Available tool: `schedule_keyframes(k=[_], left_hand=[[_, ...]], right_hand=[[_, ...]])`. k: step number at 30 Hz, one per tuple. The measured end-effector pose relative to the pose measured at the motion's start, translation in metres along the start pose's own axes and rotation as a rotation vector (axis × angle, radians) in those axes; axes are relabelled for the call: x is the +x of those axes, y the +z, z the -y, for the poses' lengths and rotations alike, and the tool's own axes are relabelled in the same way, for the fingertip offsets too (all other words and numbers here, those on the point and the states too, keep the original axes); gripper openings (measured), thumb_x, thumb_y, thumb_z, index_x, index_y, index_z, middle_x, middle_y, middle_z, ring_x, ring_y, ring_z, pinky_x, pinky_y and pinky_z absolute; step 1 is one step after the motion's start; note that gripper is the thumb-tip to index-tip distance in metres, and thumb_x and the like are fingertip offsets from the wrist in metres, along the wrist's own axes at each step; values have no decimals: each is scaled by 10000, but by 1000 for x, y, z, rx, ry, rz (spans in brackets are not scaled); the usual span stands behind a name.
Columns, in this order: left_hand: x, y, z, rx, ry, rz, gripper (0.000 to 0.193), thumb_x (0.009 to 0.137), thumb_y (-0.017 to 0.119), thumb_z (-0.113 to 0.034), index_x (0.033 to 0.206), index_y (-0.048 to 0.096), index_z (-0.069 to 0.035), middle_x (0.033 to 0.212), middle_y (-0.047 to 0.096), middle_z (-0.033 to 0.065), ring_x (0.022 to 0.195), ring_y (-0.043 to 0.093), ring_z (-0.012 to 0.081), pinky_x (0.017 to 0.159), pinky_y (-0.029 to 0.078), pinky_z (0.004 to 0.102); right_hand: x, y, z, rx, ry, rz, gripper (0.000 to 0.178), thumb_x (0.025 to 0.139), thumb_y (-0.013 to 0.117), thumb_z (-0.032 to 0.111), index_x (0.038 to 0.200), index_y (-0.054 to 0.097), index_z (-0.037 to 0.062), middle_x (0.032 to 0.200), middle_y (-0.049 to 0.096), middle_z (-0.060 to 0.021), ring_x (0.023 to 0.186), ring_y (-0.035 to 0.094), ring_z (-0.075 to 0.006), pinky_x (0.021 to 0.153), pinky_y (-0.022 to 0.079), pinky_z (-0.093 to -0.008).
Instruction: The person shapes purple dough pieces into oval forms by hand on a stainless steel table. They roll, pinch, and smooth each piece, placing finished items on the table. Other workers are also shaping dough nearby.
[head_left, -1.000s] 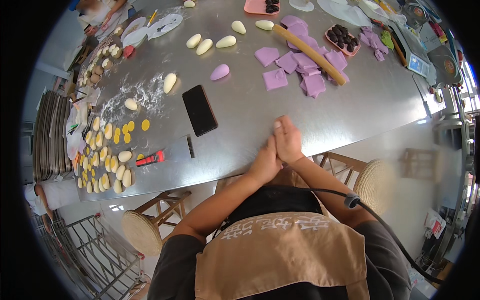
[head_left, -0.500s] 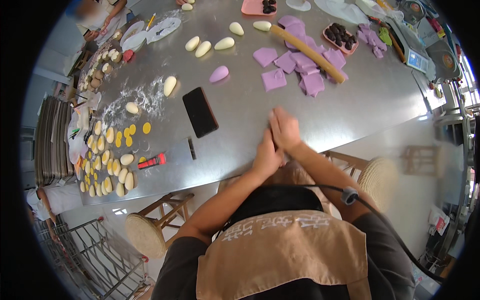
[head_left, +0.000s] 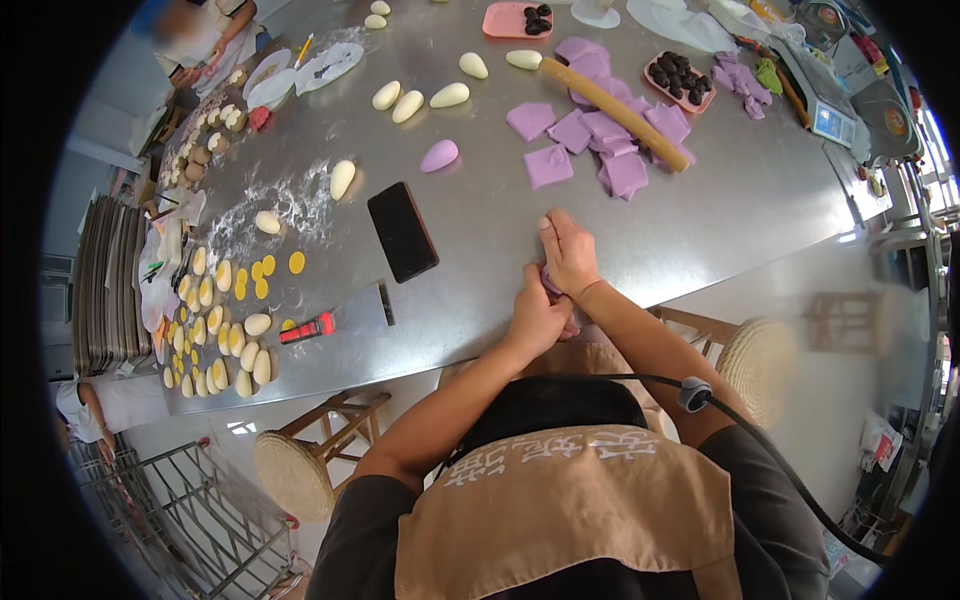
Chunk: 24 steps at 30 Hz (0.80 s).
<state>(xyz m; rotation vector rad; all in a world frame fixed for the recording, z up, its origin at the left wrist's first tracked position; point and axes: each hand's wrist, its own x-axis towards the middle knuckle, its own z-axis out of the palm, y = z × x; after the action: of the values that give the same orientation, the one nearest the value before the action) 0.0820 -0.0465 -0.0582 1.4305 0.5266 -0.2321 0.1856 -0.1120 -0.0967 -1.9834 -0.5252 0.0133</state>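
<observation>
Since the right hand (head_left: 570, 257) presses over the left hand (head_left: 541, 314), neither's nearer: the purple dough (head_left: 548, 280) looks clamped between their palms, a sliver peeking out left of the right palm. Can't really tell its long axis, it's mostly covered.

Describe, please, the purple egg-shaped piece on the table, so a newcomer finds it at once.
On the steel table, find the black phone. Just beyond its far end, slightly to the right, lies the purple egg-shaped piece. Nearby, the cream-white pieces share its rounded form and the purple sheets are flat; only this one is both purple and rounded.
</observation>
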Motion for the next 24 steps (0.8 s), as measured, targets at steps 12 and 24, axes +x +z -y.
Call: schedule_keyframes(k=[12, 24], left_hand=[[0, 1, 11, -23, 19, -21, 357, 955, 502, -1, 1277, 349, -24, 817, 622, 143, 593, 684, 222, 513, 586, 321], [2, -1, 20, -152, 71, 21, 530, 930, 563, -1, 1432, 393, -27, 862, 670, 118, 671, 699, 186, 585, 587, 286]], right_hand=[[4, 2, 4, -72, -56, -79, 252, 996, 540, 246, 859, 515, 37, 775, 576, -190, 672, 566, -411, 613, 465, -467], [-3, -4, 7, -19, -15, -105, 190, 997, 533, 215, 935, 543, 36, 775, 599, -203, 690, 592, -408, 642, 480, -470]])
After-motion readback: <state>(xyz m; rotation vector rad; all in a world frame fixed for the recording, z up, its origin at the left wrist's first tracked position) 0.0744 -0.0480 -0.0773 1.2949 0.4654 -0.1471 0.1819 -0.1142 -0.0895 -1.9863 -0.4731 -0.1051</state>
